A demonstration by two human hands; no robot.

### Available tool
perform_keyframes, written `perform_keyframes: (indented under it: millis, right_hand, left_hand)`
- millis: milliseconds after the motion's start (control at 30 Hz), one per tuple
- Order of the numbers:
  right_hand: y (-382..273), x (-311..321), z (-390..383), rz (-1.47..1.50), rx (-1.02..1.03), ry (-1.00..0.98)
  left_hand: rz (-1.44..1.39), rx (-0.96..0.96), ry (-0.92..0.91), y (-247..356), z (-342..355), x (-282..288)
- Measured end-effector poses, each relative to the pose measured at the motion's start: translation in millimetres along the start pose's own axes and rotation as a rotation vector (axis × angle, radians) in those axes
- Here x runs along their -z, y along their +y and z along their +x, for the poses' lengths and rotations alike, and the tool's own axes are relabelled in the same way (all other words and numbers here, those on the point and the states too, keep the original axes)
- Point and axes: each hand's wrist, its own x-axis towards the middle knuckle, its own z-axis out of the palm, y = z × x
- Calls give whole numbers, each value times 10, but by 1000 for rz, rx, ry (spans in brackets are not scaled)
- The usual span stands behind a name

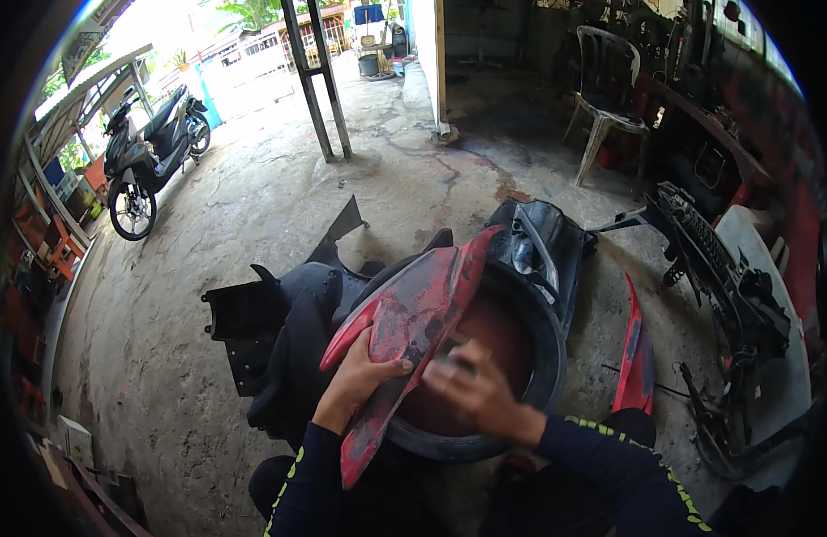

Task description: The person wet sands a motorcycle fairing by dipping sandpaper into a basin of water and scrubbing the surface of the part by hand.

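Observation:
A long red motorcycle body panel (422,300), its paint scuffed with dark and greyish patches, lies tilted across the near side of a round black tub (557,358). My left hand (364,374) grips its lower part, thumb on the upper face. Close to the panel's right edge is my right hand (471,380), smeared by motion, with fingers curled round a small thing I cannot make out. Inside the tub is reddish, murky liquid (512,331), partly hidden by the panel and my right hand.
Black plastic motorcycle parts (306,309) lie left of the tub, another black part (530,237) behind it. To the right are a narrow red panel (634,358) and a dark framework (731,286). Farther off stand a plastic chair (606,112), a metal post (317,85) and a motorcycle (154,152).

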Motion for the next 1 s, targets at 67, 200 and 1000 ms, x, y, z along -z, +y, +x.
perform_keyframes:
  millis: [67,200,1000]
  right_hand:
    - [3,-13,-29,50,15,-8]
    - [400,-20,10,-154,-142,-14]
    - [437,-72,23,-175,-159,43]
  left_hand:
    - [12,6,15,-12,15,-32]
    - [18,15,26,29,-17,-69]
    - [37,-15,18,-105,17,-31]
